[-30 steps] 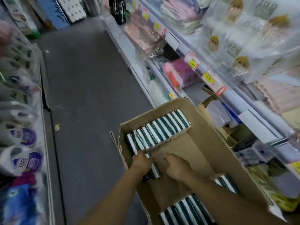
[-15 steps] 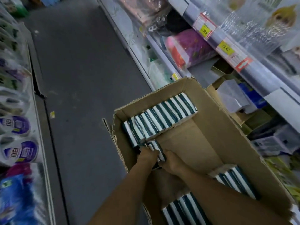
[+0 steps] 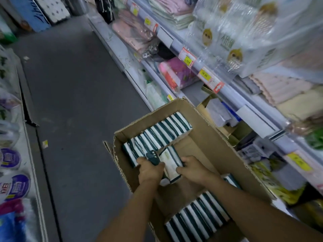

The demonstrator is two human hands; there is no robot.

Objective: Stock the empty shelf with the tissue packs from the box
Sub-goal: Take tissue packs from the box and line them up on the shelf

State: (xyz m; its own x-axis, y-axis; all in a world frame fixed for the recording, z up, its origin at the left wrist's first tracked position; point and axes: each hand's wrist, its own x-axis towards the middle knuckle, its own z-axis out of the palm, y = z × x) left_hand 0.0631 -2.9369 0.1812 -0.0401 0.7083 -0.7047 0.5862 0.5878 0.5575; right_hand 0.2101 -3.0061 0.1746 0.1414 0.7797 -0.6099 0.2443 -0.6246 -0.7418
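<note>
An open cardboard box stands on the aisle floor beside the right-hand shelves. A row of green-and-white tissue packs lines its far side and another row its near side. Between them, both hands hold a small bundle of packs lifted above the box bottom. My left hand grips the bundle's left end, fingers curled over its dark green edge. My right hand grips its right side. The shelf just beyond the box is partly bare.
Right-hand shelves carry wrapped towels, pink packs and plastic-wrapped tissue with yellow price tags. An opened small carton sits on the lower shelf beside the box. Detergent bags line the left shelves. Grey aisle floor runs ahead.
The bundle has risen from the box bottom and now shows its white face between both hands. The view has tilted up again, showing more of the upper shelves.
</note>
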